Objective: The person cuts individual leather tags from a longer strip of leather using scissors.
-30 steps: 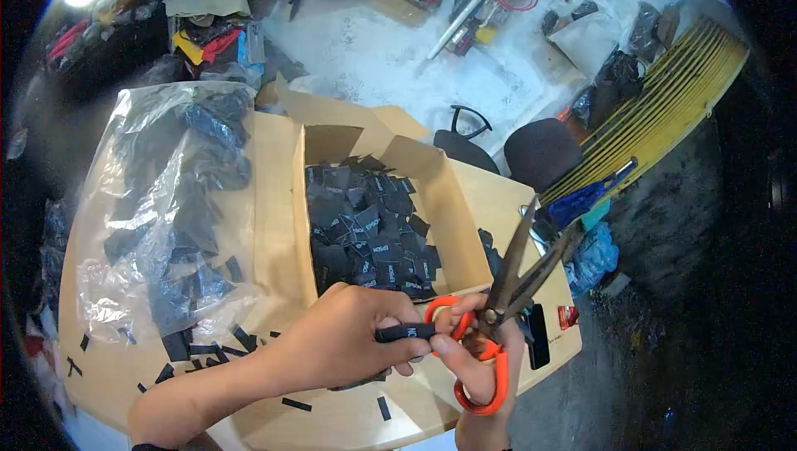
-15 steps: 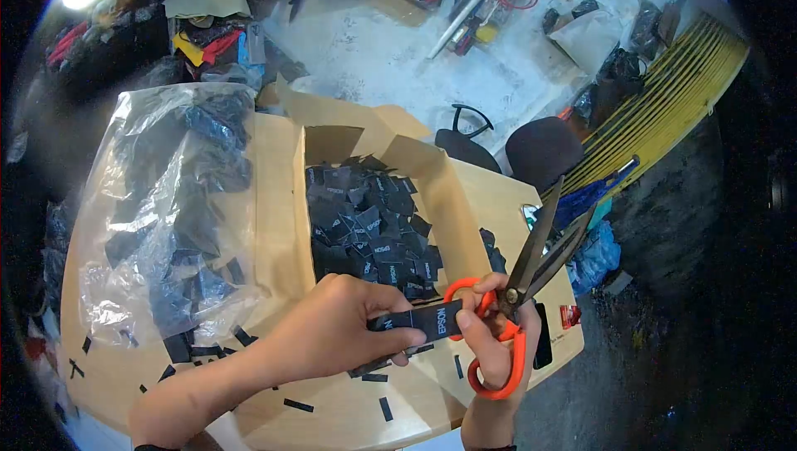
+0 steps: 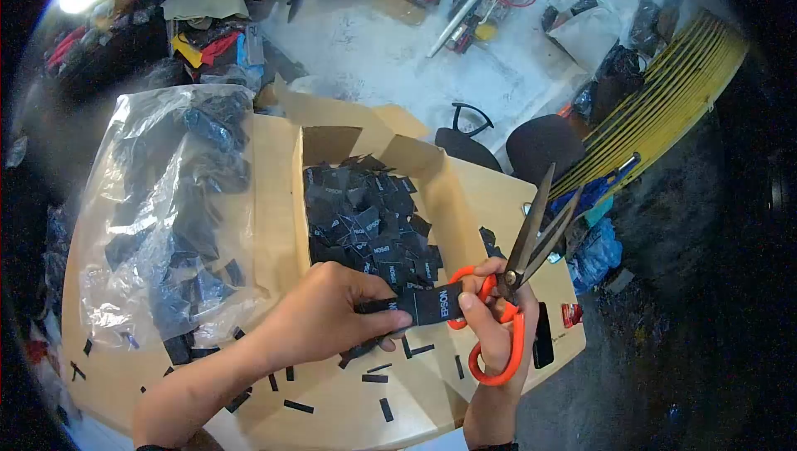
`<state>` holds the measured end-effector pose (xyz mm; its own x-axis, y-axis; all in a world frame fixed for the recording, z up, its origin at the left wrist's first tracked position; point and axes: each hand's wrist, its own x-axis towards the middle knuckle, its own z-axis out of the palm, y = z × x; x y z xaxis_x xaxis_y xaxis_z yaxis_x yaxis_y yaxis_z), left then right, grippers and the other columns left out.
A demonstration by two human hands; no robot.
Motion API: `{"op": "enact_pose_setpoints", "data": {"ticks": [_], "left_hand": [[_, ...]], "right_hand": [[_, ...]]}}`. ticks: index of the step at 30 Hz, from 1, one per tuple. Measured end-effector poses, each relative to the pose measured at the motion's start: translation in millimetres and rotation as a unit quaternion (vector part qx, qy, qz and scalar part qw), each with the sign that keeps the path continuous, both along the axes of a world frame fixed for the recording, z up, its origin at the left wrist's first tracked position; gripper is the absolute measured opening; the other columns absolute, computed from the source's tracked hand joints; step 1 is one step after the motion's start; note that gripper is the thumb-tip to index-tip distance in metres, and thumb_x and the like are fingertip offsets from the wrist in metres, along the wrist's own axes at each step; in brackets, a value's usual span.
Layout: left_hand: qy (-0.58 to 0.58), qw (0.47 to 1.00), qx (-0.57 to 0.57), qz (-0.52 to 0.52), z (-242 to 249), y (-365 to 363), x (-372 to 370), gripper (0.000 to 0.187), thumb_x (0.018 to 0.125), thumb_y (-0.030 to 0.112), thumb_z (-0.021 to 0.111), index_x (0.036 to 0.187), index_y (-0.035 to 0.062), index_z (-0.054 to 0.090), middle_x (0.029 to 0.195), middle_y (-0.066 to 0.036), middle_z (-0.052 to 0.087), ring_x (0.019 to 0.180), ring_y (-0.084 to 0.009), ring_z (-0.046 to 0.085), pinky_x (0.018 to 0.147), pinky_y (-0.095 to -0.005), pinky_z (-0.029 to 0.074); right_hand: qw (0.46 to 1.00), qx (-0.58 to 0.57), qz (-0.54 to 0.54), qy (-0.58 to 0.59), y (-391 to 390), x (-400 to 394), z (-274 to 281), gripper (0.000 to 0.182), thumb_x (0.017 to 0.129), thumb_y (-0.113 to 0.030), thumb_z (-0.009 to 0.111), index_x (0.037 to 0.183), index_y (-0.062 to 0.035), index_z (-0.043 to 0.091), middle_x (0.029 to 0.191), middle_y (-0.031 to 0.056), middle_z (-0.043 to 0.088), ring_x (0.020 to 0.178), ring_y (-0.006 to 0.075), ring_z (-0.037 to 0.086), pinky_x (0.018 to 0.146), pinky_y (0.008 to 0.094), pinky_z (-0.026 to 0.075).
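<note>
A black label strip (image 3: 427,305) printed with white EPSON lettering stretches between my two hands, in front of an open cardboard box. My left hand (image 3: 332,312) is closed on the strip, thumb on top; part of the strip trails below its fingers. My right hand (image 3: 491,326) holds orange-handled scissors (image 3: 525,264), their blades spread and pointing up and away to the right. The right thumb and fingers also pinch the strip's right end. Inside the cardboard box (image 3: 465,202) lies a heap of cut black EPSON labels (image 3: 365,214).
A clear plastic bag (image 3: 166,219) with dark pieces inside covers the table's left side. Small black scraps (image 3: 299,406) are scattered along the near edge. A black phone (image 3: 543,336) and a red packet (image 3: 572,315) lie at the right. A chair (image 3: 544,151) stands beyond the table.
Both hands have shifted slightly, and the strip's right end sits a little higher. The scissors have moved slightly, with the blades still apart. More scraps show below my left hand.
</note>
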<state>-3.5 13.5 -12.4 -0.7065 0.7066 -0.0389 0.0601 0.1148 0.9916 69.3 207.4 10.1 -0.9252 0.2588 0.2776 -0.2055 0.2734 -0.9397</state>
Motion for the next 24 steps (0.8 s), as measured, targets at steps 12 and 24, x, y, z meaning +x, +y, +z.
{"op": "enact_pose_setpoints", "data": {"ticks": [12, 24], "left_hand": [[-0.108, 0.989, 0.072, 0.073, -5, -3, -10, 0.021, 0.085, 0.019, 0.064, 0.085, -0.0017, 0.068, 0.072, -0.006, 0.068, 0.067, -0.0057, 0.061, 0.06, -0.0211, 0.046], [-0.162, 0.983, 0.064, 0.056, 0, -2, -6, 0.022, 0.085, 0.016, 0.064, 0.089, -0.006, 0.065, 0.072, -0.008, 0.067, 0.066, -0.0082, 0.064, 0.057, -0.0206, 0.048]], "right_hand": [[0.956, 0.069, 0.125, -0.257, 35, 64, -29, 0.068, 0.077, -0.063, 0.058, 0.107, -0.0021, 0.051, 0.078, 0.0056, 0.057, 0.071, 0.0149, 0.057, 0.067, 0.0275, 0.046], [0.94, 0.108, 0.177, -0.269, 18, 58, -43, 0.039, 0.082, -0.031, 0.065, 0.108, -0.0061, 0.05, 0.075, 0.0063, 0.058, 0.068, 0.0186, 0.059, 0.065, 0.0298, 0.047]]}}
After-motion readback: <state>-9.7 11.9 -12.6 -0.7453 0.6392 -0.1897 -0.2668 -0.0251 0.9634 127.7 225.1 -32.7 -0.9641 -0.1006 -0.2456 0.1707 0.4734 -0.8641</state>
